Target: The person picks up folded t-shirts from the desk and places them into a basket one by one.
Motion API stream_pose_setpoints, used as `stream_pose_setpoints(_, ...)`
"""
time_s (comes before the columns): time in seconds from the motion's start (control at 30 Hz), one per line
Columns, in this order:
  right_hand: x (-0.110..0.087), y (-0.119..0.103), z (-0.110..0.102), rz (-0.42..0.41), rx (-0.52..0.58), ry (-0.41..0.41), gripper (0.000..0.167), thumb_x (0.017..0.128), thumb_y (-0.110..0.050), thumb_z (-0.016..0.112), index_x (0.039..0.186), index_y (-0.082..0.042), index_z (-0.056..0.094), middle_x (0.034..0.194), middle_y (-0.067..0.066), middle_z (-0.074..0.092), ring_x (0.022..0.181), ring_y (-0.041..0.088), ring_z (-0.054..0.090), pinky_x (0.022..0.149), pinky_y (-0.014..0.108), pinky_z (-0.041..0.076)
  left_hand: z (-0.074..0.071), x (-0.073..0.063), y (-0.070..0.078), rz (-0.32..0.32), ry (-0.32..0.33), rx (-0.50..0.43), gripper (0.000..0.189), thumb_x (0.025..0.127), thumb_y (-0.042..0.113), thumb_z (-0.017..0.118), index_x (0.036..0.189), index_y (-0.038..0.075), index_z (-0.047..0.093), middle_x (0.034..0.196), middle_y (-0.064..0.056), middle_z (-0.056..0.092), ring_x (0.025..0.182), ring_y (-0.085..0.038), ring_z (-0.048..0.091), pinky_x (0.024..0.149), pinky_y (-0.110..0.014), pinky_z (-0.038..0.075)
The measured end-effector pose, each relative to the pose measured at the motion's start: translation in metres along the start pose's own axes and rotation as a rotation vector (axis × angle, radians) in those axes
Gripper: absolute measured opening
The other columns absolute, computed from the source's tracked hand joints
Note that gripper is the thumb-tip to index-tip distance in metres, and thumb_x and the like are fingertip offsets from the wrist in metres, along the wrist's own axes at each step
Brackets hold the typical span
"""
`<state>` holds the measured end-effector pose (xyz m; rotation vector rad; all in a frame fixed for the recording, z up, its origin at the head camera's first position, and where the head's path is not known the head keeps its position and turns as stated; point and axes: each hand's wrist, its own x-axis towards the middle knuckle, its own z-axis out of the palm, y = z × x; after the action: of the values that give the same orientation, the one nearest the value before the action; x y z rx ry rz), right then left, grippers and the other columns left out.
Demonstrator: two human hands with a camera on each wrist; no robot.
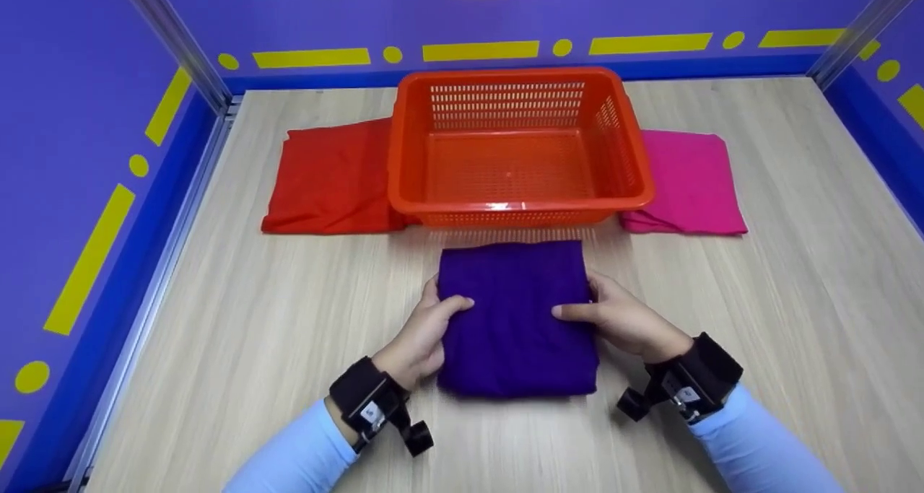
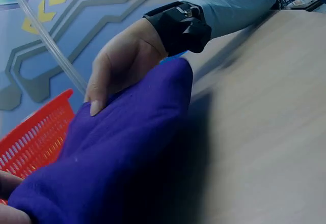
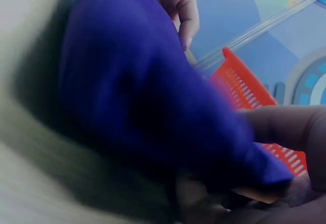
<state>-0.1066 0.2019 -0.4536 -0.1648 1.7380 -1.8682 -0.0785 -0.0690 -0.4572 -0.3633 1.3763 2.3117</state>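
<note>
Between both hands is a folded purple cloth (image 1: 516,327), roughly square, in front of the basket. My left hand (image 1: 419,334) grips its left edge, thumb on top and fingers hidden beneath. On the opposite edge my right hand (image 1: 628,316) holds it the same way, thumb lying over the cloth. Both wrist views show the purple cloth (image 2: 117,132) raised over the table, its near side casting a dark shadow. In the right wrist view the right thumb presses on the purple cloth (image 3: 142,81) while other fingers curl under it.
An orange perforated basket (image 1: 520,206) stands at the back middle of the wooden table (image 1: 779,334). A folded red cloth (image 1: 328,182) lies at its left, a folded pink cloth (image 1: 693,182) at its right, both partly covered by it. Blue-purple walls (image 1: 476,24) enclose the back and sides.
</note>
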Motion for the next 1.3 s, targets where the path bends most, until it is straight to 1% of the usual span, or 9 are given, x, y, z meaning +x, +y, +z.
stream_pose_setpoints(0.13,-0.017,-0.016,-0.001,-0.003,-0.026,-0.05,0.065,0.092,0.003,0.066,0.146,0.011,0.031,0.122,0.013,0.065,0.106,0.023,0.067,0.091,0.037,0.057,0.005,-0.018,0.021,-0.025,-0.088,0.05,0.077,0.094,0.005,0.053,0.159,0.016,0.014,0.139,-0.019,0.051,0.108,-0.024,0.062,0.091,-0.036,0.053)
stream_pose_setpoints(0.3,-0.04,-0.056,-0.005,-0.068,0.05,-0.132,0.051,0.095,0.006,0.061,0.142,0.001,0.041,0.121,0.011,0.067,0.107,0.021,0.068,0.09,0.037,0.057,0.019,-0.042,0.062,0.019,-0.226,0.104,0.075,0.093,0.001,0.053,0.159,0.013,0.018,0.138,-0.017,0.054,0.109,-0.023,0.064,0.092,-0.036,0.055)
stream_pose_setpoints(0.4,-0.045,-0.088,-0.007,-0.155,0.109,-0.149,0.048,0.095,0.011,0.056,0.14,-0.005,0.048,0.121,0.01,0.066,0.107,0.021,0.067,0.09,0.037,0.058,0.03,-0.046,0.089,0.08,-0.283,0.095,0.076,0.093,-0.003,0.05,0.16,0.013,0.018,0.141,-0.018,0.052,0.109,-0.024,0.065,0.091,-0.038,0.056)
stream_pose_setpoints(0.5,-0.039,-0.119,-0.01,-0.241,0.143,-0.106,0.05,0.096,0.013,0.053,0.142,-0.005,0.05,0.121,0.01,0.066,0.106,0.022,0.068,0.088,0.038,0.058,0.043,-0.039,0.115,0.155,-0.309,0.067,0.073,0.093,-0.005,0.049,0.158,0.014,0.021,0.141,-0.019,0.051,0.11,-0.025,0.064,0.09,-0.04,0.056)
stream_pose_setpoints(0.6,-0.023,-0.144,-0.017,-0.256,0.228,-0.044,0.05,0.098,0.011,0.052,0.145,-0.006,0.046,0.12,0.011,0.066,0.101,0.023,0.071,0.085,0.038,0.06,0.052,-0.024,0.139,0.22,-0.304,0.042,0.068,0.095,-0.004,0.05,0.156,0.015,0.025,0.137,-0.02,0.053,0.109,-0.027,0.065,0.088,-0.042,0.057)
stream_pose_setpoints(0.73,0.014,-0.167,-0.032,-0.266,0.397,0.032,0.047,0.099,0.008,0.054,0.143,-0.005,0.046,0.112,0.014,0.068,0.087,0.024,0.071,0.076,0.035,0.06,0.058,0.008,0.169,0.267,-0.239,0.006,0.077,0.096,-0.001,0.054,0.161,0.022,0.02,0.139,-0.016,0.055,0.115,-0.03,0.063,0.091,-0.044,0.056)
stream_pose_setpoints(0.9,0.06,-0.179,-0.046,-0.248,0.479,0.143,0.047,0.094,0.007,0.064,0.138,-0.005,0.051,0.112,0.014,0.067,0.081,0.025,0.068,0.073,0.032,0.059,0.055,0.054,0.18,0.283,-0.095,-0.043,0.089,0.094,-0.006,0.056,0.164,0.027,0.011,0.143,-0.009,0.054,0.122,-0.027,0.059,0.098,-0.04,0.052)
stream_pose_setpoints(1.13,0.104,-0.171,-0.057,-0.135,0.355,0.297,0.042,0.094,0.007,0.064,0.132,-0.008,0.055,0.104,0.01,0.068,0.075,0.023,0.068,0.072,0.03,0.057,0.048,0.101,0.166,0.386,0.081,0.273,0.088,0.095,-0.01,0.052,0.165,0.023,0.009,0.162,-0.005,0.029,0.139,-0.023,0.042,0.104,-0.032,0.046)
stream_pose_setpoints(1.3,0.121,-0.152,-0.065,0.019,0.258,0.392,0.044,0.096,0.005,0.06,0.137,-0.013,0.057,0.111,0.006,0.065,0.084,0.021,0.062,0.076,0.029,0.053,0.044,0.124,0.151,0.388,0.083,0.623,0.079,0.099,-0.008,0.048,0.164,0.023,0.015,0.169,-0.004,0.014,0.152,-0.02,0.02,0.119,-0.033,0.029)
